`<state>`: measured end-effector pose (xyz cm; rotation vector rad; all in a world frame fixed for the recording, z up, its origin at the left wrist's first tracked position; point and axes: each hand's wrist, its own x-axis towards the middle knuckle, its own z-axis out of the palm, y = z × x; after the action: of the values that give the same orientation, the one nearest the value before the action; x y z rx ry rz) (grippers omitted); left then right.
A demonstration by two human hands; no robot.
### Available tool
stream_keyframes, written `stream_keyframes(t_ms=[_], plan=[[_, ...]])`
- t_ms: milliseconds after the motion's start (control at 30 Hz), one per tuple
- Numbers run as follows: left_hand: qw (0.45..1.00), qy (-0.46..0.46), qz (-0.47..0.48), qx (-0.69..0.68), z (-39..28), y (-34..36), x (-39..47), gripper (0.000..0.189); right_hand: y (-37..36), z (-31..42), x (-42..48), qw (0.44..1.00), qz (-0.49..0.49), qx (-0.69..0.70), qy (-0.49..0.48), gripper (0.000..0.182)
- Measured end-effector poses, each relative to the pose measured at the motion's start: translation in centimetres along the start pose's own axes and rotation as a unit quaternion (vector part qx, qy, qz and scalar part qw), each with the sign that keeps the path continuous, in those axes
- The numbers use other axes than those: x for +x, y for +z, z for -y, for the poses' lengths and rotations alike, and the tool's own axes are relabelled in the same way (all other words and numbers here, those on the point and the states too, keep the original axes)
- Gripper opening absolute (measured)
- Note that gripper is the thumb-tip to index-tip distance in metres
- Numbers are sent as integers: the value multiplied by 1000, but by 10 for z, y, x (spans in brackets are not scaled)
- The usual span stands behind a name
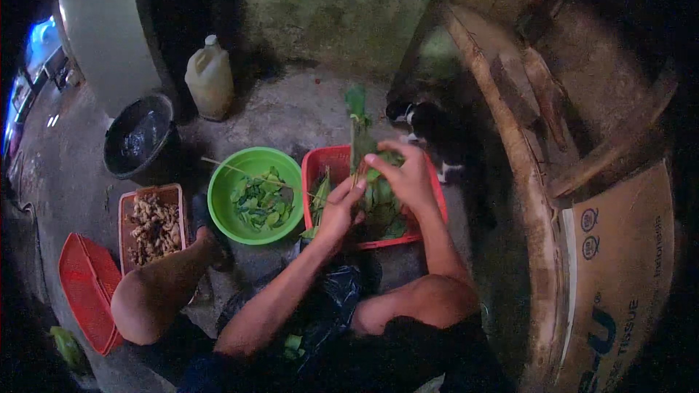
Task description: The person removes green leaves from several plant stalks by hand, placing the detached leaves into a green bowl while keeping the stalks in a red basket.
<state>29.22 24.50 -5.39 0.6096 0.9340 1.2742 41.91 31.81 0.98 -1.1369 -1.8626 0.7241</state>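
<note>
My left hand (343, 204) pinches the lower end of a leafy green stalk (356, 144), which stands nearly upright with a broad leaf at its top. Close beside that stalk, on the right, is my right hand (407, 174), thumb and forefinger by the leaves. Blur hides whether those fingers grip a leaf. Both hands are over a red plastic basket (441, 196) holding green leaves (382, 199) and stalks. Left of it sits a lime-green plastic basin (218, 218) with torn green leaves (265, 202) inside and a thin stem (235, 167) lying across its rim.
A black-and-white cat (437, 125) is behind the basket. Leftward are a dark bucket (114, 155), a capped jug (209, 82), a tray (123, 218) of knobbly roots (155, 224) and a red basket (90, 289). Black plastic (341, 289) lies between my legs. Timber (491, 98) and a cardboard box (617, 284) line the right.
</note>
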Motion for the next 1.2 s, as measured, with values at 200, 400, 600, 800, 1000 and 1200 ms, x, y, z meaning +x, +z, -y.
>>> stream_keyframes(t_ms=[200,400,600,800,1000,1200], plan=[[999,32,-6,-3,0,-6,4,24,2,10,-27,996,47,71,34,31],[974,177,37,139,1,6,0,26,-49,-31,-32,966,110,-228,56,42],[921,300,43,243,-10,42,-1,25,-85,26,9,991,-38,77,103,51],[889,351,37,293,-32,65,-8,24,-63,65,40,995,-74,54,-48,45],[888,361,21,285,-22,52,0,25,-52,50,21,960,-144,235,39,17],[882,384,10,274,-22,52,6,26,-45,39,22,960,-196,200,9,19]])
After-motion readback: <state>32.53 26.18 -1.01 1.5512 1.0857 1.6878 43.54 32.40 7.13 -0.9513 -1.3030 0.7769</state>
